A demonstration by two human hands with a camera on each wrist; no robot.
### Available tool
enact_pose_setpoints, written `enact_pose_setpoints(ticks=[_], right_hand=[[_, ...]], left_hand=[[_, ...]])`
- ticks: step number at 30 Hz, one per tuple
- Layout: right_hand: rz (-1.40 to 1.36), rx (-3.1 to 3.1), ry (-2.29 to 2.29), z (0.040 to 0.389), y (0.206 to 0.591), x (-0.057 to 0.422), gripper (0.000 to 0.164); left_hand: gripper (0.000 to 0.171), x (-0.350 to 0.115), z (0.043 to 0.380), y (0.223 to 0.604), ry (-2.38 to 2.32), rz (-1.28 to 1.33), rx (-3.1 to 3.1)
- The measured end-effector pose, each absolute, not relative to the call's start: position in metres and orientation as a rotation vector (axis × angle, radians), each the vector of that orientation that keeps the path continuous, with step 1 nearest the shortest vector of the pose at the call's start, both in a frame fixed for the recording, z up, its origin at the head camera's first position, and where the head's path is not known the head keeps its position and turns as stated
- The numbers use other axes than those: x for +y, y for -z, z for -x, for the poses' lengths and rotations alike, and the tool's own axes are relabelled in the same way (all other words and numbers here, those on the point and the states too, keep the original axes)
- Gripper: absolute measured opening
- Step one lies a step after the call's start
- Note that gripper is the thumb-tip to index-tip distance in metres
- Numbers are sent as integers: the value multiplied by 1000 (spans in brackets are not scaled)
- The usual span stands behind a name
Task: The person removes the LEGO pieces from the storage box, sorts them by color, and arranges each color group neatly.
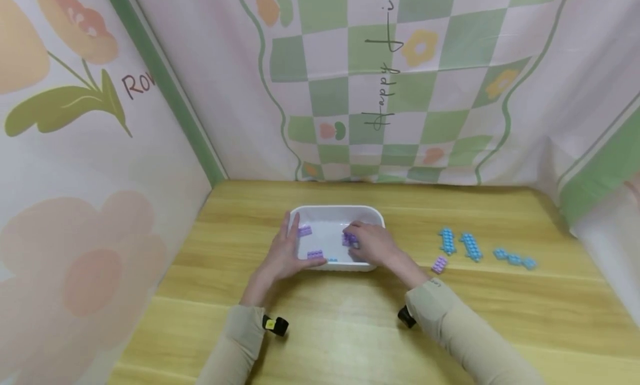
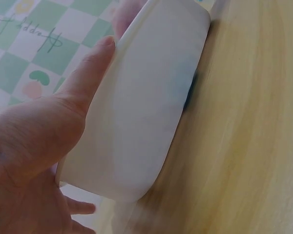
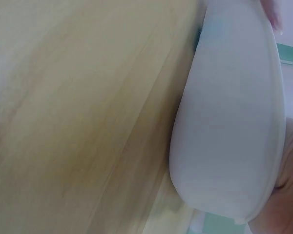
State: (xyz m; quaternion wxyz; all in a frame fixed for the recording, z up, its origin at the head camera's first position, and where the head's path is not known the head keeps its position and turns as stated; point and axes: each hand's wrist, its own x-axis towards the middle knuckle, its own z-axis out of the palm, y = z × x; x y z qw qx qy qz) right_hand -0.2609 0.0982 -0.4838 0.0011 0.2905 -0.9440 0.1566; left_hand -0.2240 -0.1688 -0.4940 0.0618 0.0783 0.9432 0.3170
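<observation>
A white plastic tray (image 1: 340, 210) sits on the wooden table. My left hand (image 1: 283, 254) holds its left end, with the thumb along the front rim and the other fingers at the left side. In the left wrist view the thumb (image 2: 90, 73) lies against the tray's wall (image 2: 136, 107). My right hand (image 1: 374, 244) reaches inside at the right, its fingertips pinching a purple building brick (image 1: 349, 240). Other purple bricks (image 1: 315, 254) lie in the tray, one of them (image 1: 304, 231) near the left hand's fingers. A blue brick (image 1: 332, 260) shows just behind the front wall.
On the table (image 1: 330, 329) to the right lie two long blue brick pieces (image 1: 447, 241), a purple brick (image 1: 439, 264) and a stepped chain of blue bricks (image 1: 515, 259). A patterned curtain (image 1: 390, 96) hangs along the back edge, and another fabric wall (image 1: 100, 168) stands at the left.
</observation>
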Motion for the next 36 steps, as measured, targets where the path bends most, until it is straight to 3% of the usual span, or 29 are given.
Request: enact_pose_setpoints(ticks=[13, 23, 36], right_hand=[[-947, -2942, -523, 265, 484, 94, 21], [-957, -2735, -697, 259, 491, 100, 31], [-913, -2515, -810, 223, 477, 118, 28]], left_hand=[[147, -169, 225, 494, -876, -260, 2920], [148, -169, 224, 496, -802, -285, 2938], [147, -168, 223, 496, -711, -303, 2984]])
